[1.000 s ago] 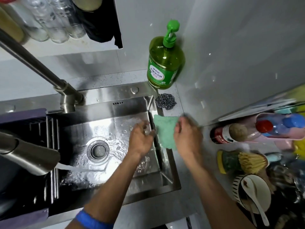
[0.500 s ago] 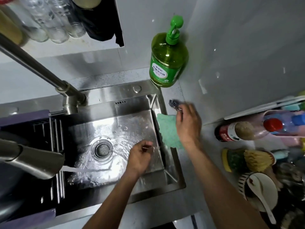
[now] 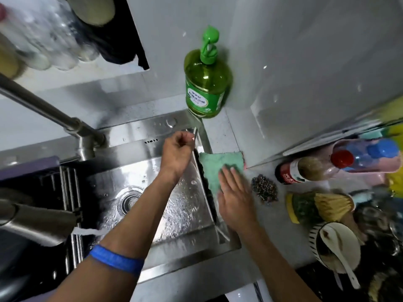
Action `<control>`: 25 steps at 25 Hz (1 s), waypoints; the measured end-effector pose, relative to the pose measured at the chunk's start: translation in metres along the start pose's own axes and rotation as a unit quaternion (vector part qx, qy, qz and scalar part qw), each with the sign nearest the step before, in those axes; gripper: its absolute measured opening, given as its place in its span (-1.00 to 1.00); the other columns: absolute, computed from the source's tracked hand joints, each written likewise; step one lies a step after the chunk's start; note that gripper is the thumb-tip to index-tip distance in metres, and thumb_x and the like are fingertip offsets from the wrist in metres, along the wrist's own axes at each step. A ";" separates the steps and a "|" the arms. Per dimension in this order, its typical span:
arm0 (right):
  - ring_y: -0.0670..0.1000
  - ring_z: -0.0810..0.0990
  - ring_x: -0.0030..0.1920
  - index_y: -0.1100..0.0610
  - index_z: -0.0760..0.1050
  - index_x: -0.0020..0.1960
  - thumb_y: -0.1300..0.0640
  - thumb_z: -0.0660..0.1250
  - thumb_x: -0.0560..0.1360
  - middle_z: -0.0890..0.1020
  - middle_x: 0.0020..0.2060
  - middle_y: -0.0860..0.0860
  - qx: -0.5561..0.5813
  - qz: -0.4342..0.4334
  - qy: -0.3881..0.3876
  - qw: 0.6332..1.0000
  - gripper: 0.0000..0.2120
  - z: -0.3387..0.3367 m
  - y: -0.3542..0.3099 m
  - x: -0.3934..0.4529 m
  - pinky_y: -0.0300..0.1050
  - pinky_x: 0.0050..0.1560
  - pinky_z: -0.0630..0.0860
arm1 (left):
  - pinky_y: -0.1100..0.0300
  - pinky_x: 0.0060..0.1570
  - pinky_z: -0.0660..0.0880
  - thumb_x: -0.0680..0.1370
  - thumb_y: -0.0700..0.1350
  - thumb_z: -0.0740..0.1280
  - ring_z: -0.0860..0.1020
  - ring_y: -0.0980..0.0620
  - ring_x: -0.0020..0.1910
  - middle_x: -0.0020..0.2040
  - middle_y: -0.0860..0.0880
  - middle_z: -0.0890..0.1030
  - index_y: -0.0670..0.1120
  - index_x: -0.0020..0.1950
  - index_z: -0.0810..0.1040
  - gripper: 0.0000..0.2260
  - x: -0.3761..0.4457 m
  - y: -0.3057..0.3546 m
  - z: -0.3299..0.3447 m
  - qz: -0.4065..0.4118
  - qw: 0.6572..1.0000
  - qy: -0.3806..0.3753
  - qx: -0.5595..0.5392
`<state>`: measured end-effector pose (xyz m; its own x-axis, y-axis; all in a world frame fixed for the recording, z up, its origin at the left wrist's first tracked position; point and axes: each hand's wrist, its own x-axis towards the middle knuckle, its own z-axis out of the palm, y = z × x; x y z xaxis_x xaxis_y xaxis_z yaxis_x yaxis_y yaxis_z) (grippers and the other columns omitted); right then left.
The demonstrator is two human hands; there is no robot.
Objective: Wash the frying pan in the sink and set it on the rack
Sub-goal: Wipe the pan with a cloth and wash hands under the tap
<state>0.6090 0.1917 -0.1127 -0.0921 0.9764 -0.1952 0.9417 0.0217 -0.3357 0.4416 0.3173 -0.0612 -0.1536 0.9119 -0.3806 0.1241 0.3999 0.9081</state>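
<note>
While water runs from the tap (image 3: pixel 39 223) into the sink (image 3: pixel 174 205), the right hand (image 3: pixel 234 203) lies flat and open on the green cloth (image 3: pixel 218 165) at the sink's right edge. The left hand (image 3: pixel 177 152) is curled at the sink's back corner; I cannot tell if it holds anything. I cannot see the frying pan clearly. The wet cloth could slide into the sink.

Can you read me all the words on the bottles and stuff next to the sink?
Green soap bottle: its label has white characters, too blurred to read.
Bottle with the red label, lying on its side: white lettering, too blurred to read.
Blue-capped bottle: no writing shows.
Striped bowl: only stripes, no words.
So nothing here can be read for sure.
</note>
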 end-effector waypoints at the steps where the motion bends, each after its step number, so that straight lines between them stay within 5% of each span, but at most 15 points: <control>1: 0.10 -0.07 0.62 0.07 0.02 0.63 0.01 0.00 0.68 -0.04 0.62 0.02 0.010 -0.018 -0.062 0.998 -0.46 0.006 -0.004 0.022 0.03 0.58 -0.13 | 0.43 -0.13 0.46 0.57 -0.33 0.31 0.51 0.20 -0.24 -0.21 0.03 0.59 -0.23 -0.05 0.59 -0.93 0.005 0.000 -0.001 -0.002 1.000 0.007 0.000; 4: 0.02 -0.29 0.60 -0.05 -0.22 0.63 0.00 -0.01 0.69 -0.28 0.59 -0.10 -0.007 -0.015 -0.113 0.994 -0.40 0.018 -0.002 0.101 0.02 0.56 -0.34 | 0.38 -0.06 0.49 0.56 -0.34 0.31 0.55 0.15 -0.20 -0.19 -0.03 0.62 -0.26 -0.06 0.59 -0.93 0.012 -0.016 -0.004 -0.009 1.000 0.025 -0.002; 8: 0.24 0.31 0.44 0.13 0.30 0.53 0.14 0.21 0.48 0.36 0.48 0.13 -0.132 -0.028 -0.028 0.990 -0.39 0.003 -0.012 0.158 0.16 0.45 0.25 | 0.38 -0.12 0.44 0.53 -0.36 0.33 0.50 0.19 -0.27 -0.24 0.01 0.59 -0.24 -0.11 0.59 -0.92 -0.004 -0.043 -0.008 -0.044 0.997 0.057 0.010; 11: 0.31 0.44 0.32 0.29 0.50 0.35 0.25 0.23 0.35 0.53 0.26 0.24 -0.166 -0.034 -0.014 0.985 -0.44 0.011 -0.022 0.144 0.26 0.44 0.29 | 0.43 -0.17 0.45 0.51 -0.40 0.31 0.50 0.15 -0.25 -0.21 0.02 0.59 -0.20 -0.07 0.58 -0.87 0.004 -0.028 -0.005 -0.035 0.997 0.068 -0.003; 14: 0.26 0.27 0.50 0.29 0.42 0.42 0.38 0.27 0.35 0.39 0.45 0.21 -0.097 -0.035 -0.026 0.994 -0.38 0.009 -0.018 0.150 0.16 0.53 0.18 | 0.28 -0.04 0.49 0.47 -0.32 0.41 0.53 0.17 -0.11 -0.07 0.05 0.58 -0.07 0.07 0.55 -0.76 0.046 0.031 0.005 0.074 0.994 0.079 -0.031; 18: 0.07 -0.04 0.61 0.11 0.11 0.61 0.30 0.22 0.57 0.03 0.62 -0.01 -0.028 -0.067 -0.088 0.993 -0.35 -0.001 0.003 0.155 -0.06 0.60 -0.05 | 0.10 0.26 0.40 0.41 0.05 0.51 0.41 0.02 0.27 0.28 0.03 0.46 0.05 0.32 0.50 -0.50 0.103 0.100 0.021 0.226 0.967 0.067 0.097; 21: 0.08 -0.13 0.62 0.06 -0.04 0.64 0.23 0.21 0.60 -0.09 0.63 -0.03 -0.076 -0.058 -0.088 0.992 -0.30 -0.005 0.001 0.151 -0.07 0.56 -0.18 | -0.01 0.26 0.40 0.37 0.22 0.45 0.42 -0.02 0.27 0.25 0.07 0.52 0.10 0.27 0.56 -0.50 0.127 0.118 0.036 0.250 0.949 0.053 0.187; 25: 0.14 -0.14 0.62 0.06 -0.10 0.64 0.26 0.18 0.55 -0.12 0.63 0.02 -0.129 -0.050 -0.071 0.988 -0.25 -0.001 -0.008 0.147 0.06 0.59 -0.13 | 0.09 0.23 0.43 0.42 0.04 0.48 0.43 -0.04 0.21 0.10 -0.08 0.57 -0.06 0.24 0.61 -0.59 0.092 0.104 0.018 0.224 0.969 0.087 0.057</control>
<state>0.5881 0.3354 -0.1375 -0.2159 0.9271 -0.3064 0.9751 0.1883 -0.1174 0.4582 0.4440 -0.0049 -0.2216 0.9707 0.0927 0.3227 -0.0167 0.9464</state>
